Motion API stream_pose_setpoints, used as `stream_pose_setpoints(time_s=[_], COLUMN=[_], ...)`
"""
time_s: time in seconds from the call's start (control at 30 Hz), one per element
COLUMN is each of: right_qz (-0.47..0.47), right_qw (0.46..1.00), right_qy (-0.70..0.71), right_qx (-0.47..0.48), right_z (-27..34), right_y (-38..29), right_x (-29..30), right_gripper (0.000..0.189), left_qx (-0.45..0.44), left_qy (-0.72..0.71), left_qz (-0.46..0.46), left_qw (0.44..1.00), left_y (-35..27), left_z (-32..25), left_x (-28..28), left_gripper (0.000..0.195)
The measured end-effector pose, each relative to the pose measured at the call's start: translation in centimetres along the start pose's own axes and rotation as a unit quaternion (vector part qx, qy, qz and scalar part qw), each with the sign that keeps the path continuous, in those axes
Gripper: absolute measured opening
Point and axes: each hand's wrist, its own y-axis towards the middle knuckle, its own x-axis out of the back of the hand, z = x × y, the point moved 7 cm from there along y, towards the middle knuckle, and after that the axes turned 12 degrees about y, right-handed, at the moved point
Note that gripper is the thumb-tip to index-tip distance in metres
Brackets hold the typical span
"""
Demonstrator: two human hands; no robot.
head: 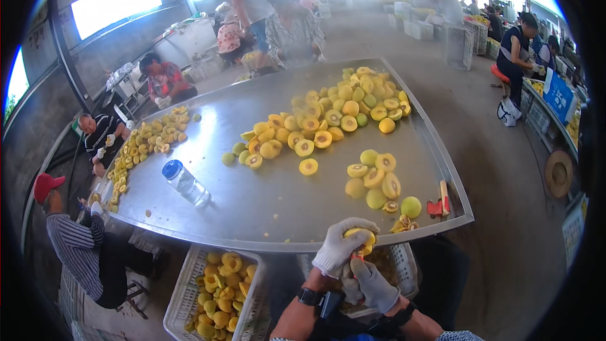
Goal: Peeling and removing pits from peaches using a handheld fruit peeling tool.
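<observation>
My left hand (337, 247), in a white knit glove, grips a yellow peach piece (368, 245) just off the near edge of the metal table (246, 220). My right hand (374, 286), gloved too, is closed around a small red-handled tool (358, 256) whose tip meets the fruit; the blade is hidden. Both hands are above a white plastic crate (410, 269), mostly covered by my arms. Ahead of them lies a small group of halved peaches (374, 177), with a whole greenish peach (411, 207) and some pit scraps (404, 224) near the edge.
A larger heap of halved peaches (350, 108) spreads across the table. A blue-capped bottle (187, 183) lies left; a red object with a pale handle (439, 206) rests by the right rim. Below stands a crate of peach halves (222, 298). Co-workers (75, 241) sit along the left side.
</observation>
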Motion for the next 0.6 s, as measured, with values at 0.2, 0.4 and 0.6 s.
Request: stream_pose_setpoints(time_s=[0.2, 0.4, 0.6], right_qz=[0.064, 0.078, 0.100], right_qw=[0.988, 0.995, 0.991], right_qy=[0.130, 0.050, 0.087], right_qx=[-0.047, -0.031, -0.020], right_z=[-0.2, 1.0, 1.6], right_y=[-1.0, 0.3, 0.3], right_x=[-1.7, -1.0, -1.6], right_gripper=[0.042, 0.043, 0.044], left_qx=[0.017, -0.010, -0.043], left_qy=[-0.055, -0.121, -0.146], left_qz=[0.030, -0.006, -0.002], left_qw=[0.998, 0.993, 0.988], left_y=[-0.5, 0.2, 0.8], left_z=[-0.8, -0.5, -0.1], left_x=[-0.5, 0.3, 0.1], left_gripper=[0.023, 0.027, 0.031])
